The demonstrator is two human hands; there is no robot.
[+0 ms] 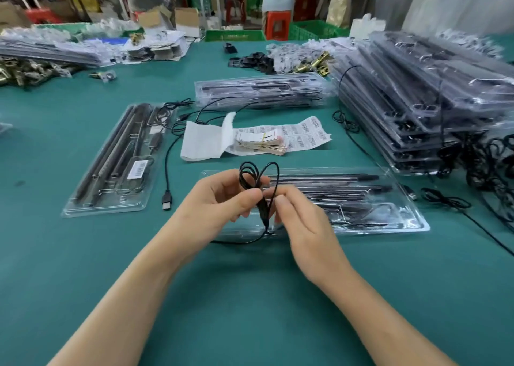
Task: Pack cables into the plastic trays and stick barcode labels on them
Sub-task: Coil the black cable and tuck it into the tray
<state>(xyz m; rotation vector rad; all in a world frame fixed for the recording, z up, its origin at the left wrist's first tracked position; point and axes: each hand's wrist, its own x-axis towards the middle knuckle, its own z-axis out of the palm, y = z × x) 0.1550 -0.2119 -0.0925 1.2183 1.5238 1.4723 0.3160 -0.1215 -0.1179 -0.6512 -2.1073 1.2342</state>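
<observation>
Hands together at centre. Left hand [222, 196] pinches the looped black cable [258, 175] and right hand [301, 222] pinches its tail, likely keeping the coils tight for the clear plastic tray [411, 222] just beneath. Barcode label sheet [308, 135] at 12 o'clock, handy for labelling.

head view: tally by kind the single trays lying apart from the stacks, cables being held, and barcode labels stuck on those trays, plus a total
single trays: 2, the near tray and the left tray
held cables: 1, the cable in the grip of left hand and right hand
stuck labels: 1, the barcode label on the left tray
total: 4
</observation>
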